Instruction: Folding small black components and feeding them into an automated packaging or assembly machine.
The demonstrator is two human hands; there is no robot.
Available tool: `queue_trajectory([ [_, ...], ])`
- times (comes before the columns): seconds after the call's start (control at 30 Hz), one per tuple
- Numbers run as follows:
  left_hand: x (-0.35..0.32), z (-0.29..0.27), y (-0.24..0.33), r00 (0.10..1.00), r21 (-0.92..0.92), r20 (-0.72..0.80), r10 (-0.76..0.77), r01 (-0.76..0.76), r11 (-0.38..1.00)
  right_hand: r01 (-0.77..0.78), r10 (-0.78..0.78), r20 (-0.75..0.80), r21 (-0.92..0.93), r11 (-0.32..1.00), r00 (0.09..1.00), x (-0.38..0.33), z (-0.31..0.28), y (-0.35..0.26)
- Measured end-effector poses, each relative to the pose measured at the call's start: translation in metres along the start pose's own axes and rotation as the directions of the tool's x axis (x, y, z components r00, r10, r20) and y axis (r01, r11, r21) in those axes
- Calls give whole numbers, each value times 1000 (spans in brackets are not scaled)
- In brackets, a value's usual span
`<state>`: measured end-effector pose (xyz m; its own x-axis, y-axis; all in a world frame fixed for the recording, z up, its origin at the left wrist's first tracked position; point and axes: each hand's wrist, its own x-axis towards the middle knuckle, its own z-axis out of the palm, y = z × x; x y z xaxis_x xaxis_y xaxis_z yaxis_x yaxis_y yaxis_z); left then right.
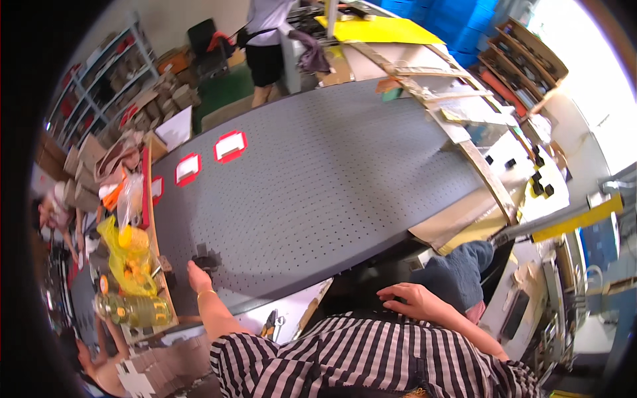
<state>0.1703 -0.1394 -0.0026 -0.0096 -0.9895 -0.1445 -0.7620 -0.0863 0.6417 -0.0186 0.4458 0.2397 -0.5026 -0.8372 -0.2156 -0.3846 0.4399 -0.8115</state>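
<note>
Workshop | perforated grey worktable (298, 179) | metal shelving (145, 50) | blue stack (459, 28), likely crates

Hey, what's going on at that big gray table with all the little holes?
Someone in a striped top has their left hand at a small black piece on the table's near left part; whether it's gripped is hard to see. Their right hand looks empty, fingers loosely open, near a blue-gray towel. Red-and-white pieces lie farther back on the table.
</note>
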Motion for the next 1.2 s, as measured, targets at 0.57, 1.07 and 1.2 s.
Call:
queue_trajectory([
  [0.57,-589,-9,304,-711,-968,167,683,-250,-25,-49,-97,-836,-146,988,540,-267,-44,31],
  [1.07,-966,-45,291,-994,-993,-104,36,101,-68,-197,87,-988,62,978,124,-532,-38,91],
  [1.2,-1050,-2,290,-986,-994,-104,129,100,-40,-323,18,-999,7,946,29,-591,-94,126],
])
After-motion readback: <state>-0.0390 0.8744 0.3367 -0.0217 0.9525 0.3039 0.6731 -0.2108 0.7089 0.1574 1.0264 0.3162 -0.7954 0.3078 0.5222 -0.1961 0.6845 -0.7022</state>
